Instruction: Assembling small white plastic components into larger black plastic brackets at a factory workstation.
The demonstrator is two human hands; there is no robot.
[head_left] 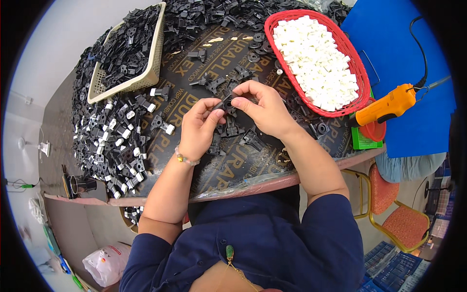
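Over the middle of the table, my left hand (200, 121) and my right hand (265, 108) meet, fingers pinched on one small black plastic part (227, 102). My fingertips cover much of it. Just below and beyond my hands lie several loose black plastic parts (232, 127), some touching each other. To the left spreads a heap of black parts with white caps (116, 141). A red oval basket (357, 92) full of small white plastic pieces (316, 63) stands to the right of my right hand.
A cream basket (153, 63) heaped with black parts stands at the far left, with more black parts (209, 17) piled along the back. An orange corded power tool (386, 104) hangs at the right above a green box (362, 140). The table's front edge (243, 187) runs before me.
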